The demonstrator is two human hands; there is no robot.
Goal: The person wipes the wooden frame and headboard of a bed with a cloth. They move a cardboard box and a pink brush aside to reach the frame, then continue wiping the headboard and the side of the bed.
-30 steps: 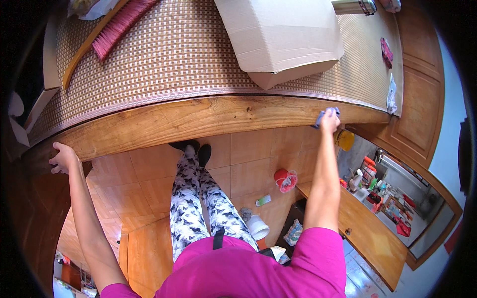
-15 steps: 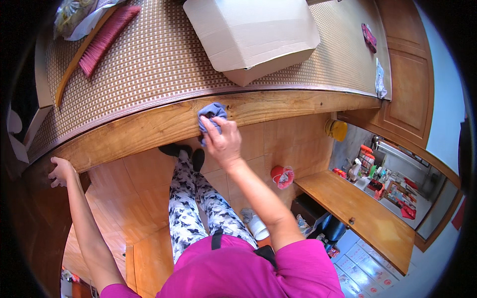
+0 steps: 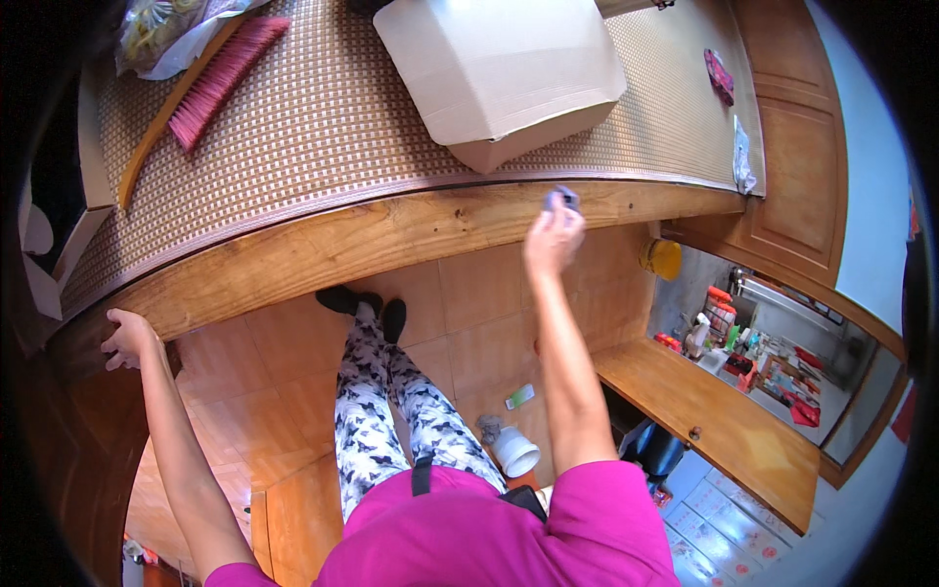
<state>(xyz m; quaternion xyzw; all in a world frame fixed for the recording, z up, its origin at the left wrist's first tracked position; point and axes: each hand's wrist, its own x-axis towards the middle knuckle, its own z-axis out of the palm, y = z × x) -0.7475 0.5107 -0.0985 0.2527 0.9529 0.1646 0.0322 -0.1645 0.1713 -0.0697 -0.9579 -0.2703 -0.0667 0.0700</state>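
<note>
Cloth point(image 3: 561, 200), small and bluish-grey, is bunched in the right hand point(image 3: 551, 238), whose fingers close around it and press it against the wooden rail point(image 3: 323, 245) at the edge of the woven mat point(image 3: 323, 127). Left hand point(image 3: 127, 338) grips the same rail far to the left, fingers curled over its rim. On the mat lie a cardboard box point(image 3: 499, 68) just above the cloth and a pink brush point(image 3: 201, 88) with a wooden handle, well apart from it.
</note>
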